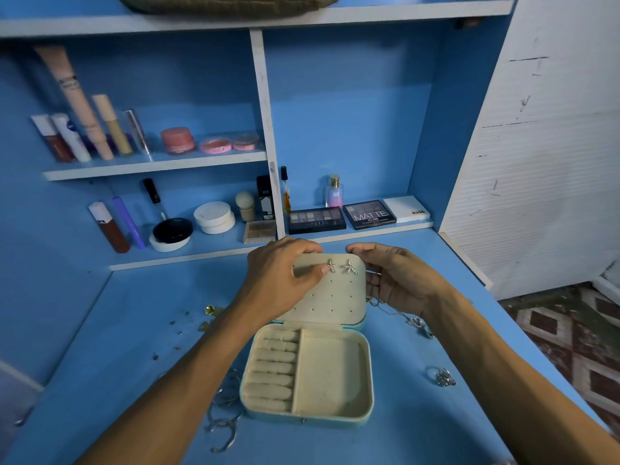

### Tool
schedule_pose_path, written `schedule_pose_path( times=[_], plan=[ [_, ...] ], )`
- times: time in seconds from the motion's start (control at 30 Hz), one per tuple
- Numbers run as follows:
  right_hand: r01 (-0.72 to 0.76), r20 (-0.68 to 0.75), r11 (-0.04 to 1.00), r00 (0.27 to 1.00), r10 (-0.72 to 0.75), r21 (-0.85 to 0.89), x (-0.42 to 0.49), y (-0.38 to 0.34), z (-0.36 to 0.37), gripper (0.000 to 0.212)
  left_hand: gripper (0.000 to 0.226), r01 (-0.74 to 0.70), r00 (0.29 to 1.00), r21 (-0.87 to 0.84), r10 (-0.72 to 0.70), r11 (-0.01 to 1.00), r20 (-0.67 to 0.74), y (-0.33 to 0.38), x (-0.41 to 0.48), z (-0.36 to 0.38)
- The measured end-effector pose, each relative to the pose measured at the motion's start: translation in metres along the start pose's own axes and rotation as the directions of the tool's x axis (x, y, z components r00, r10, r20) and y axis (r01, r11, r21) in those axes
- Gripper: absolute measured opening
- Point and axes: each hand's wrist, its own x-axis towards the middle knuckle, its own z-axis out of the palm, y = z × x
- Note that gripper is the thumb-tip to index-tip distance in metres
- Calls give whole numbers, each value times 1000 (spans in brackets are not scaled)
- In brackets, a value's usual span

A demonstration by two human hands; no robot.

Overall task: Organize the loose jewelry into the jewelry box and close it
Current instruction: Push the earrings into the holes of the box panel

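My left hand (285, 280) curls over the top edge of the raised lid (335, 298), thumb tip against the left of 2 starfish earrings (350, 267) pinned there. My right hand (397, 280) cups the lid's right edge, fingers bent round its corner. The jewelry box (368, 380) sits open on the blue desk (117, 330) in front of me, with bangles (225, 397) just left of it and a ring (443, 377) and chain (413, 321) to its right.
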Motion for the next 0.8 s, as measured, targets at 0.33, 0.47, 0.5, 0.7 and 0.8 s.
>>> schedule_pose_path(
  times=[0.33,0.47,0.5,0.7,0.8],
  plan=[
    [-74,90,997,993,76,-34,-4,-2,0,13,35,-81,996,-15,80,997,-48,1,-13,-1],
    [-2,189,991,982,28,-136,-13,3,0,15,27,-176,972,40,180,984,-153,5,-33,-3],
    [35,207,984,978,2,-177,-16,4,0,17,25,-203,960,76,213,976,-180,7,-39,-2],
    [287,285,854,943,-172,-435,-43,14,8,13,19,-368,840,326,462,871,-286,5,-78,1],
    [363,321,774,922,-217,-519,-58,23,12,12,14,-434,788,377,547,818,-282,1,-96,5]
  ],
)
